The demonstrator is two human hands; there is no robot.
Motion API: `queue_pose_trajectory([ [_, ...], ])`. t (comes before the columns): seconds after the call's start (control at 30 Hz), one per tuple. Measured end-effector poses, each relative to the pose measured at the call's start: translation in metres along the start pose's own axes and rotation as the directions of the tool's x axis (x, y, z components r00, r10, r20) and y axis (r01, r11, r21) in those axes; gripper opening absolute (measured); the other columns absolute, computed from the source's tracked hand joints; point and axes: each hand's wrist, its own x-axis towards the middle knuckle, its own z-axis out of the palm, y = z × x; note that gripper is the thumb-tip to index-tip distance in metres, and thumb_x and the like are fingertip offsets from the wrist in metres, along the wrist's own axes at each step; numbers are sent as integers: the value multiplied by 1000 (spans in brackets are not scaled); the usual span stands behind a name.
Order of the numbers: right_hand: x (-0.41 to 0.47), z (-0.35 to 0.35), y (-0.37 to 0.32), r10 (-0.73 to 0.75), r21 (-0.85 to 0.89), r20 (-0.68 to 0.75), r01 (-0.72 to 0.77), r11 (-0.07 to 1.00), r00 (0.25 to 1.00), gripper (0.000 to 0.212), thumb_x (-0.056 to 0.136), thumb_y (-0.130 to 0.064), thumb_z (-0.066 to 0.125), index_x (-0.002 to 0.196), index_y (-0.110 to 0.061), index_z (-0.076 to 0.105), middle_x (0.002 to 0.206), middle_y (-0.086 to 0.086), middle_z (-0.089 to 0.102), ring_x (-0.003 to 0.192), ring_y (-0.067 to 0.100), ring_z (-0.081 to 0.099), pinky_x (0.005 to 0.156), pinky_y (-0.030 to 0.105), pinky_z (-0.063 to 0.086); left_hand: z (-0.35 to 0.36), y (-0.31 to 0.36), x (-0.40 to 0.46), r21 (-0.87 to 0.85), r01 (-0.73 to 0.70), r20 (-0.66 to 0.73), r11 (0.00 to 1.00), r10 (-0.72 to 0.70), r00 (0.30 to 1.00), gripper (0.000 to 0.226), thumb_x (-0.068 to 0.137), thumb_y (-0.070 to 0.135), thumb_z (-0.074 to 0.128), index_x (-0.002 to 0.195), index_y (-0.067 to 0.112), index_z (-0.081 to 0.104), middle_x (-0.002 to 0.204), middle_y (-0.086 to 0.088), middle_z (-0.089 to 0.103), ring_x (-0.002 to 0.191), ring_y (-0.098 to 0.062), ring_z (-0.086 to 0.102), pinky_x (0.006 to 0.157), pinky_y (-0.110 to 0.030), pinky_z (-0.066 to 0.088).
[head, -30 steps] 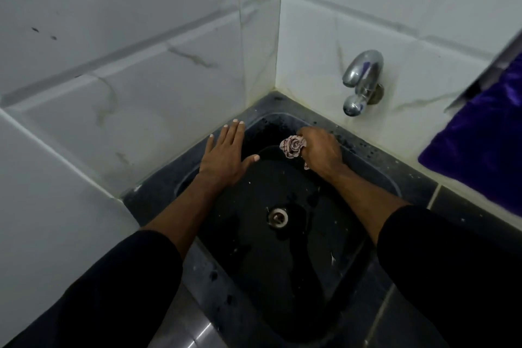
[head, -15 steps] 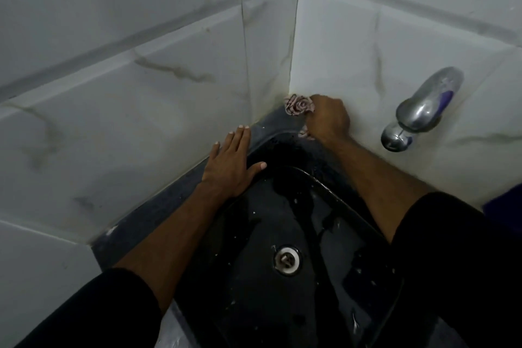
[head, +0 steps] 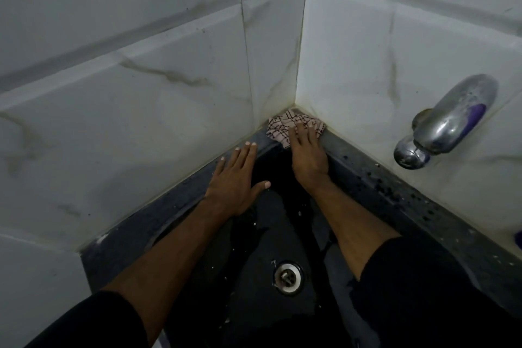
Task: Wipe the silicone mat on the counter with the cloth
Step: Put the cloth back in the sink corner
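Two hands, one cloth, one tap, one drain. The right hand (head: 308, 155) lies flat, fingers spread, pressing the patterned cloth (head: 285, 126) into the far corner of the counter (head: 367, 175). The left hand (head: 236, 178) rests open on the sink's (head: 254, 263) rim. The tap (head: 443, 121) and drain (head: 288, 277) show whole; no silicone mat can be made out.

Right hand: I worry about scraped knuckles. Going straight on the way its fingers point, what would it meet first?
Probably the tiled wall corner; the right hand presses the cloth flat just before it.
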Motion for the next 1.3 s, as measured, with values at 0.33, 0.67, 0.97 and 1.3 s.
queue_pose_trajectory([
  [0.33,24,-13,-15,162,-4,-43,-162,987,986,42,93,-6,42,135,-3,40,145,15,38,129,34,35,101,44,34,-1,-2,-6,-27,2,-5,1000,-2,1000,86,94,61,35,154,19,-11,163,0,-8,150,-19,-2,121,-44,6],
  [0.67,-16,-43,1,57,173,90,-72,982,994,64,96,-33,45,150,-14,17,159,12,11,145,35,7,114,53,20,-16,1,-26,6,9,-3,1000,-9,1000,86,95,62,34,155,17,-8,163,-1,-7,150,-20,-3,119,-44,3],
  [0.97,-184,-111,1,152,136,39,-156,978,988,62,97,-43,37,149,-16,19,160,6,9,146,29,5,116,50,17,-33,54,-114,-6,-79,27,997,79,997,87,94,65,32,155,17,-8,163,-1,-8,150,-20,-3,120,-45,4],
  [1.3,-385,-161,38,359,101,-8,-356,929,933,62,97,-47,34,149,-18,19,160,4,10,147,27,6,116,50,13,-30,172,-226,-45,-329,18,943,330,944,86,94,63,33,155,16,-5,163,-1,-7,150,-21,-4,120,-45,4],
])
